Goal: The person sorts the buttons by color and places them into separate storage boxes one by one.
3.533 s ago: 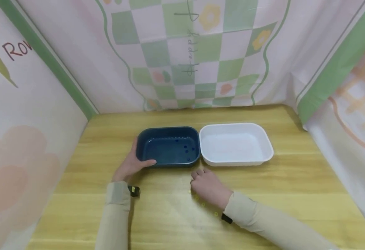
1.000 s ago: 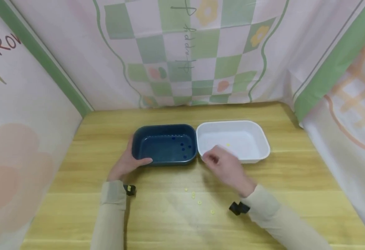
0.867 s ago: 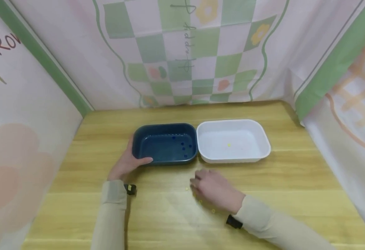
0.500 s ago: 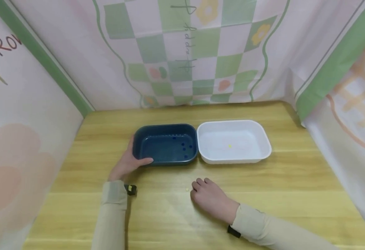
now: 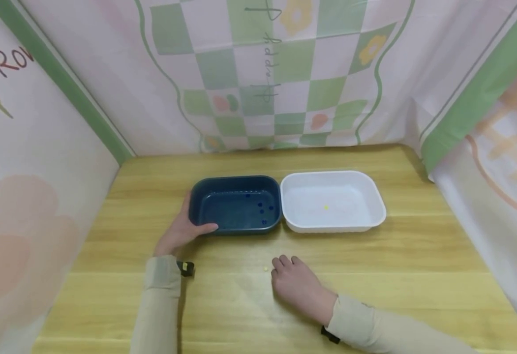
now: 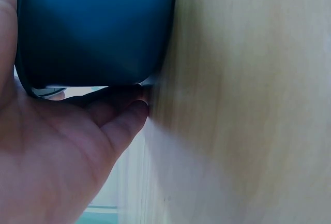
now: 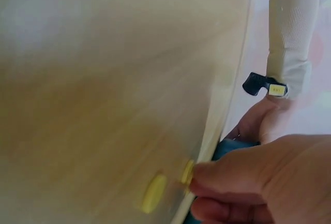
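Observation:
My left hand [image 5: 180, 230] holds the left end of a dark blue tray [image 5: 227, 209], thumb on the near side and fingers round the far corner. In the left wrist view the palm lies along the blue tray [image 6: 98, 27]. My right hand [image 5: 300, 286] is low over the table, fingers curled. In the right wrist view its thumb and fingertips pinch at a small round yellow piece [image 7: 187, 172], partly hidden. Another yellow piece [image 7: 154, 193] lies nearby on the wood. The head view shows one yellow piece [image 5: 265, 269] left of the right hand.
A white tray [image 5: 333, 227] stands against the right end of the blue one, with one yellow piece [image 5: 326, 207] inside. Several dark blue round pieces [image 5: 261, 211] lie in the blue tray. Printed curtains [image 5: 258, 73] border the wooden table [image 5: 223, 314] at back and sides.
My right hand has come from the white tray's near edge back down to the table pieces. One yellow piece has appeared in the white tray since the earliest frame. My left hand has stayed put.

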### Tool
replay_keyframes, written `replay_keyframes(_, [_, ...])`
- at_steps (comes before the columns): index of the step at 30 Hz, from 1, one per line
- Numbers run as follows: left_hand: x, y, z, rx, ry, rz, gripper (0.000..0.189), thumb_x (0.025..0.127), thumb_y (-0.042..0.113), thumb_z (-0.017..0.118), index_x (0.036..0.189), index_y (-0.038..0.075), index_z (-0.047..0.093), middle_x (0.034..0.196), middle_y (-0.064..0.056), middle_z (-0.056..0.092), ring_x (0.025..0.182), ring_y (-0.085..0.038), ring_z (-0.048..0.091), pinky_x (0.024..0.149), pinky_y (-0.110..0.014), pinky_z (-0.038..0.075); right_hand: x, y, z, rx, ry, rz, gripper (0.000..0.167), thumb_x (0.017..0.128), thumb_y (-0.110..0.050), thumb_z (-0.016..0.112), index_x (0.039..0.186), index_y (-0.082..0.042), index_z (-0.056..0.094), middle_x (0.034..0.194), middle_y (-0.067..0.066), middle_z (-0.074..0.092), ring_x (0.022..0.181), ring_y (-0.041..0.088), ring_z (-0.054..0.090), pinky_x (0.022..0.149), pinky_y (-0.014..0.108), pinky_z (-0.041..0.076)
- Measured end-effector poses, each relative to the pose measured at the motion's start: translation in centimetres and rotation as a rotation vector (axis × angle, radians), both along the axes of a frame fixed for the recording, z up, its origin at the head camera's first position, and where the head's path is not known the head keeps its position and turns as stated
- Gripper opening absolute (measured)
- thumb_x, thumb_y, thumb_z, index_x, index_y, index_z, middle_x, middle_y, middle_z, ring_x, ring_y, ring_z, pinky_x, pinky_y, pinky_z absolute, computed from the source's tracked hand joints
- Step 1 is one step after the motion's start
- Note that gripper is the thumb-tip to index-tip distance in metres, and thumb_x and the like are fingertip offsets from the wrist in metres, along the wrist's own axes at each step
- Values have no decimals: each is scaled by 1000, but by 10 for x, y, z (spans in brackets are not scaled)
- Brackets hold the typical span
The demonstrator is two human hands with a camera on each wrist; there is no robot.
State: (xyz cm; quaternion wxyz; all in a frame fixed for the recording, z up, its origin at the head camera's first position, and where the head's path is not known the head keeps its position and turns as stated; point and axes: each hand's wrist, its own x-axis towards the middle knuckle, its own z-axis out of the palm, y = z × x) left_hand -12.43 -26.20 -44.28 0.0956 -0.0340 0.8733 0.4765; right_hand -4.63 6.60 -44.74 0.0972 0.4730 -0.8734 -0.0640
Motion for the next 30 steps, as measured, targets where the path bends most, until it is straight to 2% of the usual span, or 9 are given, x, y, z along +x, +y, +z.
replay_keyframes(7, [0,0,1,3,1,-1,126,74,46,83,153,37,-14,162,-3,-5,147,-32,5,115,-57,11,3,-1,-3,13,68,42,9,82,-9,62,75,-7,68,78,3,51,69,17,45,56,27,39])
replay_keyframes(14, [0,-2,4,18,1,4,129,72,47,84,155,29,-14,162,-3,-7,147,-32,3,115,-57,10,-1,-9,7,37,86,63,11,83,-11,64,73,-10,69,74,2,53,66,17,45,56,27,37])
replay_keyframes(17, [0,-3,3,5,-2,4,131,70,53,83,154,32,-14,162,-4,-6,147,-32,5,115,-57,12,-4,-11,10,63,60,51,12,84,-12,65,73,-11,69,72,2,53,64,16,45,56,27,36])
replay_keyframes(21, [1,-1,3,-7,-15,-8,129,72,51,83,153,34,-16,162,-5,-6,147,-33,5,115,-56,13,-9,-8,9,97,-78,8,8,84,-12,66,78,-9,70,74,2,53,64,16,44,56,27,36])
replay_keyframes(24, [4,1,2,2,-25,-8,127,75,44,83,154,32,-16,162,-5,-7,147,-33,5,115,-56,12,-12,1,8,31,-203,-19,6,81,-13,68,76,-10,66,74,-1,50,65,15,43,54,27,36])
replay_keyframes(25, [5,2,3,7,-26,-4,127,75,42,83,154,32,-16,162,-4,-7,147,-33,5,115,-56,12,-14,4,9,-24,-249,-28,7,81,-12,68,76,-12,65,74,-3,50,64,14,44,53,26,37])
replay_keyframes(27, [6,2,4,15,-17,-3,126,76,40,83,154,32,-15,162,-4,-8,147,-33,4,115,-57,11,-19,11,13,-170,-398,-59,8,85,-15,67,78,-15,64,76,-8,51,67,9,48,56,25,43])
replay_keyframes(30, [5,3,5,15,-3,-3,125,76,39,83,154,33,-15,162,-3,-8,147,-34,5,115,-58,12,-31,23,25,-492,-758,-138,9,94,-19,63,87,-16,68,83,-8,59,73,9,56,63,25,50])
